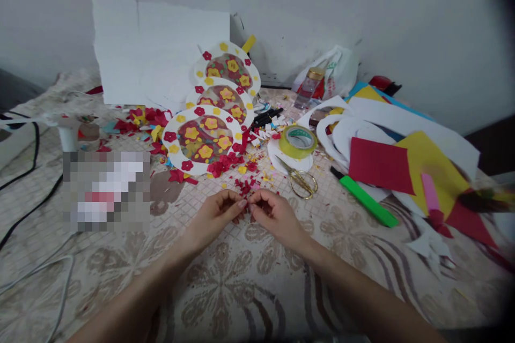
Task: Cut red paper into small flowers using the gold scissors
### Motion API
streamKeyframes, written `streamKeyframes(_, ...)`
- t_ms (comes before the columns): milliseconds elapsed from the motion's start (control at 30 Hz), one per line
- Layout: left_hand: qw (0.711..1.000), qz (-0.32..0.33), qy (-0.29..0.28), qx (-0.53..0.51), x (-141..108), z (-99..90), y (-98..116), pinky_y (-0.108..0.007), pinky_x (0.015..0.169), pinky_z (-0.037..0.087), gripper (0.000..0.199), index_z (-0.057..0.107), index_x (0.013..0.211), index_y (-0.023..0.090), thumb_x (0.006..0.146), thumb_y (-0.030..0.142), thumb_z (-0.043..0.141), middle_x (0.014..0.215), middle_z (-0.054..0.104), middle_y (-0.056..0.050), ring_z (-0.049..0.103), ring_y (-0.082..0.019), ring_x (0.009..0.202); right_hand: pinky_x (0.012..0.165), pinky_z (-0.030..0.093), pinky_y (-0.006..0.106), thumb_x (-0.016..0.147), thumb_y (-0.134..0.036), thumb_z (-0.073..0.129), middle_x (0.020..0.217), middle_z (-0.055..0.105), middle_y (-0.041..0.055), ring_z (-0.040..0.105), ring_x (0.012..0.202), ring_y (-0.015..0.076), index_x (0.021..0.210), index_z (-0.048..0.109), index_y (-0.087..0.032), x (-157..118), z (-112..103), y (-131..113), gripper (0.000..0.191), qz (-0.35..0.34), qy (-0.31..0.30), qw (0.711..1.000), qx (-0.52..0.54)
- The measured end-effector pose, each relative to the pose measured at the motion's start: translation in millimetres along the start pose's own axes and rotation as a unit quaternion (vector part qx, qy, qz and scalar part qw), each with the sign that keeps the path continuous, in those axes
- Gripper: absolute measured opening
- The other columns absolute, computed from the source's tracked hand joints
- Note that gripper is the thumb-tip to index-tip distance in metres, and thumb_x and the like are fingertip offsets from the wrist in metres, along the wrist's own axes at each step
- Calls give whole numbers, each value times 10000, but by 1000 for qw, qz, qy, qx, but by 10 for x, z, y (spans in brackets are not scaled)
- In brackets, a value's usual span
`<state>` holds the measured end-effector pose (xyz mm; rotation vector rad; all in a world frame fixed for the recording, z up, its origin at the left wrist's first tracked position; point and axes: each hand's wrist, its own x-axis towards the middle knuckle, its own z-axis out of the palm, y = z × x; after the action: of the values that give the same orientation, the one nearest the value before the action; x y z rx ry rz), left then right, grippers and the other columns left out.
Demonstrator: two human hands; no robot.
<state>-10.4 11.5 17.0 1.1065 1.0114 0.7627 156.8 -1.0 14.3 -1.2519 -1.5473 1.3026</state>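
Observation:
My left hand (219, 214) and my right hand (277, 217) meet fingertip to fingertip above the patterned tablecloth. Both are closed in a pinch on a small red paper piece (245, 201), mostly hidden by the fingers, so its shape is unclear. Just beyond the fingertips lie red paper scraps (246, 186). Gold-handled scissors (302, 183) rest to the right of my hands. Behind them, a white paper ring (169, 158) with red and yellow paper flowers overlaps two similar rings leaning back toward the wall.
A roll of yellow tape (298, 142) lies on white paper. To the right are a green cutter (368, 201), a red paper sheet (380, 165) and a yellow sheet (436, 166). A glass jar (309, 88) stands behind. Cables (66, 278) and a blurred-out object (107, 190) lie left.

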Motion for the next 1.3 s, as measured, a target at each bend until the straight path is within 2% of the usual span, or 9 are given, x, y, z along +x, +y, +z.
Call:
streamKeyframes(167,996,-43,-19,-71,-4,-6,-27,-233,593,410,211,553,763,144,761,343,623,675,576,9,517,-93,595,441,369,187,799,-267,541,678,581,-18,525,520,82,811,547,-177,18,-8,13,91,61,-42,993,91)
streamKeyframes(267,998,-29,-19,-56,-2,-11,-41,-225,587,407,206,551,765,140,772,337,613,680,575,8,508,-88,595,403,340,174,819,-324,532,644,584,-22,509,484,75,811,543,-178,38,-18,36,147,73,-47,988,131)
streamKeyframes(400,1000,13,-5,17,2,-11,-29,-235,580,418,199,554,769,141,767,334,606,654,565,13,509,-103,599,399,331,167,810,-326,559,610,573,-28,472,451,61,804,544,-169,38,-27,36,158,69,-38,991,109)
streamKeyframes(667,999,19,-17,46,12,-8,-53,-248,583,430,217,566,801,140,784,356,577,686,583,-2,525,-115,616,425,325,177,799,-249,552,618,555,-38,474,472,62,782,535,-178,43,-38,-1,75,64,-25,993,92)
streamKeyframes(967,999,9,-38,-7,11,-25,-59,-243,598,425,196,565,797,131,771,324,589,715,601,-17,534,-110,631,442,334,186,803,-262,536,659,561,-24,487,501,71,781,530,-175,43,-32,34,90,43,-30,997,64)
streamKeyframes(1133,998,42,-11,41,15,-11,-66,-248,590,432,183,557,818,129,798,311,553,696,598,-23,538,-120,624,507,391,207,816,-258,507,639,557,-23,508,536,96,779,534,-173,262,-111,-17,96,-24,13,997,-66)
streamKeyframes(1200,996,53,-7,72,-4,6,-69,-247,588,433,166,560,814,133,808,297,537,704,606,-30,548,-128,637,549,407,210,836,-232,476,694,584,-5,531,592,106,802,540,-169,465,-142,-66,95,-94,30,977,-187)
streamKeyframes(1233,994,59,-7,90,-17,15,-70,-249,596,436,158,565,812,135,814,288,528,713,611,-34,555,-132,648,567,411,208,849,-210,449,722,594,1,540,623,108,813,539,-169,584,-149,-93,105,-131,31,955,-265)
streamKeyframes(1300,988,78,-3,135,-42,26,-72,-257,622,440,148,577,808,140,826,270,509,730,618,-39,565,-142,673,626,409,218,835,-174,471,781,607,11,551,703,122,822,554,-173,827,-141,-146,84,-153,27,938,-309)
